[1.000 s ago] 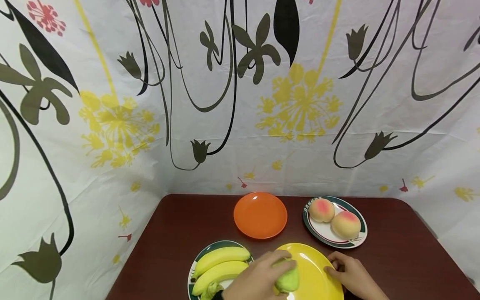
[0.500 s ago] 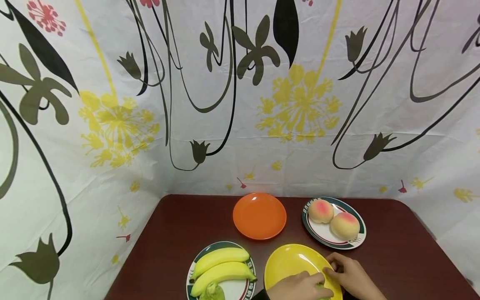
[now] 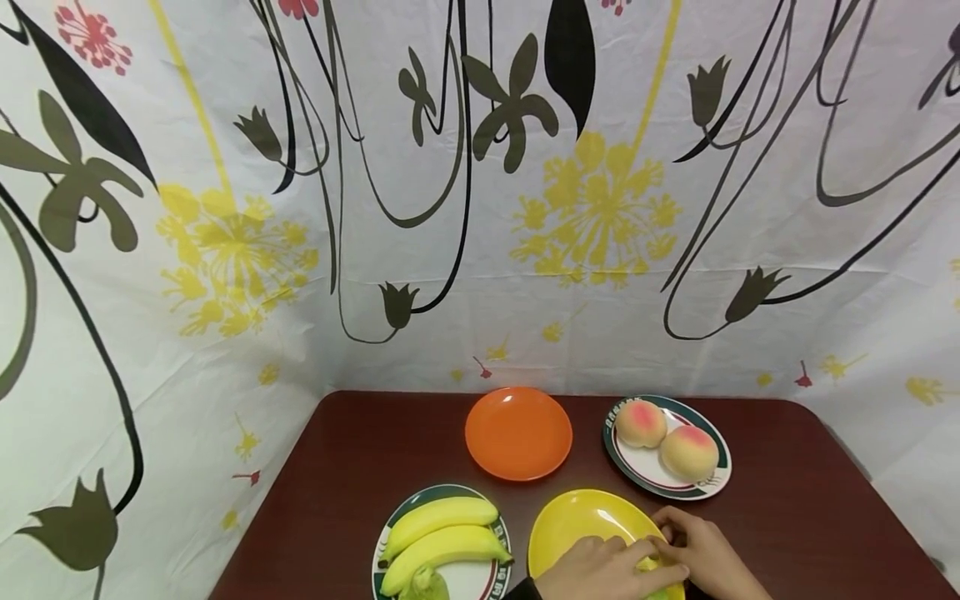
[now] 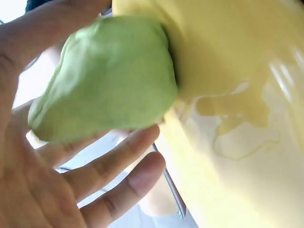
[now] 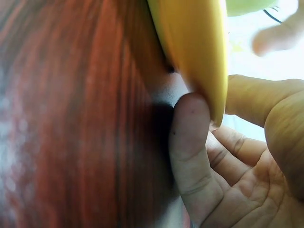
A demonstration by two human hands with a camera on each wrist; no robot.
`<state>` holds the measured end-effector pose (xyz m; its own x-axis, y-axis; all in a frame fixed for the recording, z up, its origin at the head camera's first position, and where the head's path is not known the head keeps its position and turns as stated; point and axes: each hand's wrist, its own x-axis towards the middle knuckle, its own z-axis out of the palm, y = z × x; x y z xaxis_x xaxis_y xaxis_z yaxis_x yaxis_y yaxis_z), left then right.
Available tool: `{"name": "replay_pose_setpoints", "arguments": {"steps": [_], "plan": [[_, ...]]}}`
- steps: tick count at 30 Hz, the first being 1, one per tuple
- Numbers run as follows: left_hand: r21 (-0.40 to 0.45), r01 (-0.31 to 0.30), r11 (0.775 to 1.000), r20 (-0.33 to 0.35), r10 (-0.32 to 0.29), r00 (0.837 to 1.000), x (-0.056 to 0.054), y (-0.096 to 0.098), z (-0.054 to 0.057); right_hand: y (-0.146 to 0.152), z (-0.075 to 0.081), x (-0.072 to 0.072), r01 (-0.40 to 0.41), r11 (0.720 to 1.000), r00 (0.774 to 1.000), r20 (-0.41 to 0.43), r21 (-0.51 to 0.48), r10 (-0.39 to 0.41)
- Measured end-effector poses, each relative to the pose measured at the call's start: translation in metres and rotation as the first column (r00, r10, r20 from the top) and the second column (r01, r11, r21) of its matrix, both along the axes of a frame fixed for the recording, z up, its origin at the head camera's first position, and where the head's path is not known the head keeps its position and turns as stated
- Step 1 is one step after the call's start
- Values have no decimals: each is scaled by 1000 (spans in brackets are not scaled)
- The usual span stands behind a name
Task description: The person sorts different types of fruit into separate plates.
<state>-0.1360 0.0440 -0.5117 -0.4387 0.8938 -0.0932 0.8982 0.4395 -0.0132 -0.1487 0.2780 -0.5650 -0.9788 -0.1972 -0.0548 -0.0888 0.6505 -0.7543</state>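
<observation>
In the head view my left hand [image 3: 600, 571] is low over the yellow plate [image 3: 566, 525], its fingers stretched toward the right rim. The left wrist view shows a light green, lumpy fruit [image 4: 109, 80] against the plate, between the thumb and loosely spread fingers. From above, the hand hides most of this fruit. My right hand [image 3: 705, 554] pinches the plate's right rim; up close, a fingertip [image 5: 191, 118] lies under the edge with the thumb opposite. The plate edge stands raised off the table in the right wrist view.
Left of the yellow plate, a green-rimmed plate [image 3: 480, 579] bears two bananas [image 3: 442, 554] and a green, lumpy item [image 3: 425, 585]. Behind are an orange plate [image 3: 519, 433] and a plate [image 3: 637, 467] with two peaches [image 3: 688, 452]. A patterned cloth [image 3: 450, 250] hangs behind the table.
My left hand has carried the green fruit rightward across the yellow plate, and its fingers have since straightened and spread. The right hand stays at the rim.
</observation>
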Motion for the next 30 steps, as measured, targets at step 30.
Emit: {"name": "replay_pose_setpoints", "arguments": {"steps": [30], "plan": [[716, -232, 658, -172, 489, 855, 46, -240, -38, -3, 1, 0, 25, 1000, 998, 58, -10, -25]]}}
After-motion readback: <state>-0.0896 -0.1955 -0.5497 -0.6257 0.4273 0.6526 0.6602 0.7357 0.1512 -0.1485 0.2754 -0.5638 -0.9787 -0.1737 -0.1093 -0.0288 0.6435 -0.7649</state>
